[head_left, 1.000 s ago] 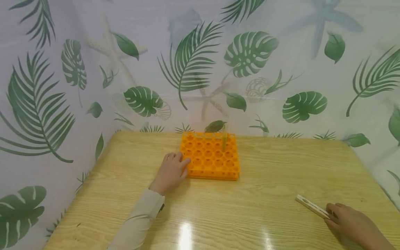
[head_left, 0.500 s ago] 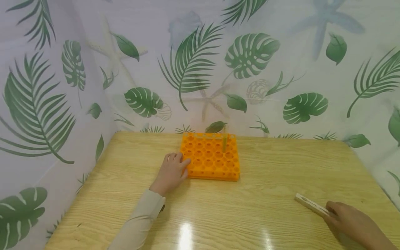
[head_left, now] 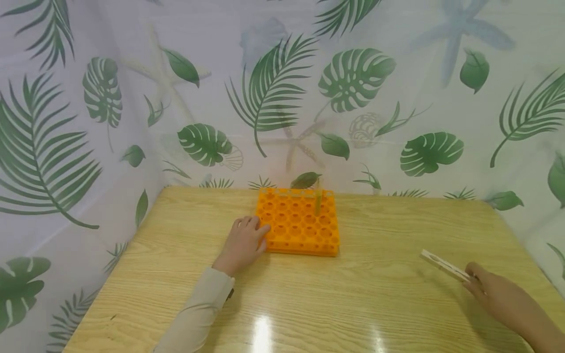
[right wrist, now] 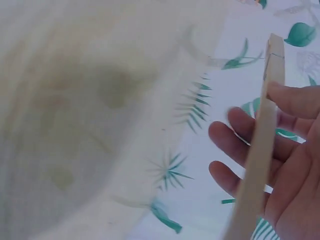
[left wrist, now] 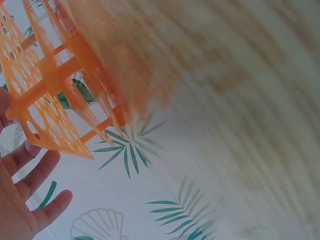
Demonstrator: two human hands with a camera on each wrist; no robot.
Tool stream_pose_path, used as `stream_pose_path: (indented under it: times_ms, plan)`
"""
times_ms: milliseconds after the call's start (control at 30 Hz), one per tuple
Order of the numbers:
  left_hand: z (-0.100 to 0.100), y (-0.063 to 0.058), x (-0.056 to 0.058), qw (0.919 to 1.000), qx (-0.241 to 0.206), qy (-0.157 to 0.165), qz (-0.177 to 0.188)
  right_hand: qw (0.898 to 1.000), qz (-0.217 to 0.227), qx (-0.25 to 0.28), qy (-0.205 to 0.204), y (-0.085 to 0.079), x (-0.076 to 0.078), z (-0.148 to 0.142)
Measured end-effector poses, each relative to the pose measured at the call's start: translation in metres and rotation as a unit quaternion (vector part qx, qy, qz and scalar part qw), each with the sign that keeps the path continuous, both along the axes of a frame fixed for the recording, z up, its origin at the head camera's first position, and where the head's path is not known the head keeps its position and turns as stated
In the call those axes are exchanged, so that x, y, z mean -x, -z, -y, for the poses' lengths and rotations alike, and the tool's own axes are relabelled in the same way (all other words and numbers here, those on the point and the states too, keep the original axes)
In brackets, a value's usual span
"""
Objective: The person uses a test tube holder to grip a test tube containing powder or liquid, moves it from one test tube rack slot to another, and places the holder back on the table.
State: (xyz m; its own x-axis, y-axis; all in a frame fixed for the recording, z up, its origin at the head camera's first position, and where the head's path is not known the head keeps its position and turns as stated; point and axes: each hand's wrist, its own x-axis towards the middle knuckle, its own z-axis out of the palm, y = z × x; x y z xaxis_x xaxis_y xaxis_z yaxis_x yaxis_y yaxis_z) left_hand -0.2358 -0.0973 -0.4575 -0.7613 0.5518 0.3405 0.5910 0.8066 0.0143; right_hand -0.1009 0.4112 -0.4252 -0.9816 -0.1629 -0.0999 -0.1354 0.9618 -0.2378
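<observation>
The orange test tube rack (head_left: 300,241) stands at the back of the table. My left hand (head_left: 243,245) holds its left front corner, with finger and thumb on the edge. In the left wrist view, a few fingers (left wrist: 52,205) spread beside the rack's (left wrist: 50,75) end. A test tube (head_left: 318,201) with yellowish contents stands in the rack's back right part. At the right, my right hand (head_left: 500,294) pinches a wooden test tube holder (head_left: 445,265) above the table. The right wrist view shows thumb and forefinger on the holder (right wrist: 262,135), its wire spring near the far end.
The wooden table (head_left: 379,294) meets a leaf-patterned curtain (head_left: 273,98) right behind the rack, and the same cloth runs down both sides. Two bright light reflections lie on the table near its front.
My right hand has lifted the test tube holder off the table and moved it slightly away from me. My left hand and the rack have stayed in place.
</observation>
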Motion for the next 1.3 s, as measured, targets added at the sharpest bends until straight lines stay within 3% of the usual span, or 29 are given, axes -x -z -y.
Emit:
stream_pose_path:
  times_ms: [267,800,1033,1300]
  plan:
    - [0.0,-0.001,-0.001,0.9997,-0.01,0.003,0.023,0.995,-0.096,-0.002,-0.025,-0.02,0.011,0.007]
    - [0.001,0.001,0.0,0.9998,0.008,-0.007,0.017,0.99,-0.136,-0.036,-0.024,-0.065,0.04,0.025]
    - [0.001,0.002,0.002,0.9997,0.017,-0.011,0.017,0.988,-0.148,-0.051,-0.014,-0.079,0.054,0.036]
    - [0.001,0.003,0.002,0.9994,0.021,-0.014,0.022,0.983,-0.17,-0.054,-0.03,-0.092,0.07,0.047]
